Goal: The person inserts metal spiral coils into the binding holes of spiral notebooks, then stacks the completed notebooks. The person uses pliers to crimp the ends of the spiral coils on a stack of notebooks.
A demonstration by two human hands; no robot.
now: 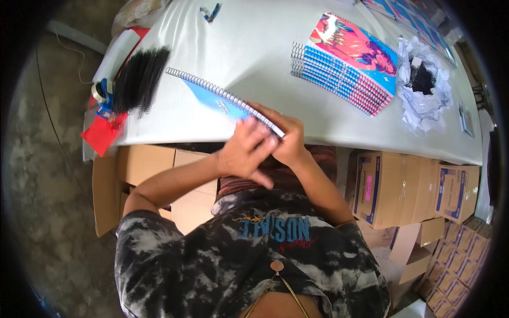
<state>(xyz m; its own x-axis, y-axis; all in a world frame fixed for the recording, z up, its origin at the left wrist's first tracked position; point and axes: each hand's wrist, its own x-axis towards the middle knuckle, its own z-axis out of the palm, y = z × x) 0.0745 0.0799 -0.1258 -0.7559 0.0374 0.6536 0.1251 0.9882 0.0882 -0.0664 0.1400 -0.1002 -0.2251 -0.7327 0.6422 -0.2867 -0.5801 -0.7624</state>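
Observation:
A spiral notebook (209, 100) with a blue cover is held tilted over the table's near edge. Its wire-like coil (212, 87) runs from upper left to lower right and sticks out past the pages at the far left end. My right hand (289, 139) grips the notebook's lower right end, fingers behind it and partly hidden. My left hand (245, 150), slightly blurred, lies against the near side by the coil, with fingers extended and thumb apart. To the left lies a heap of loose black coils (140, 79).
Spiral notebooks with pink-and-blue covers are stacked (355, 50) at the right of the white table (233, 42). Beside them sits crumpled white wrapping (424, 111) with black contents. Pliers (210, 12), a blue tape dispenser (104, 98) and a red sheet (104, 135) lie leftward. Cardboard boxes (395, 188) stand below.

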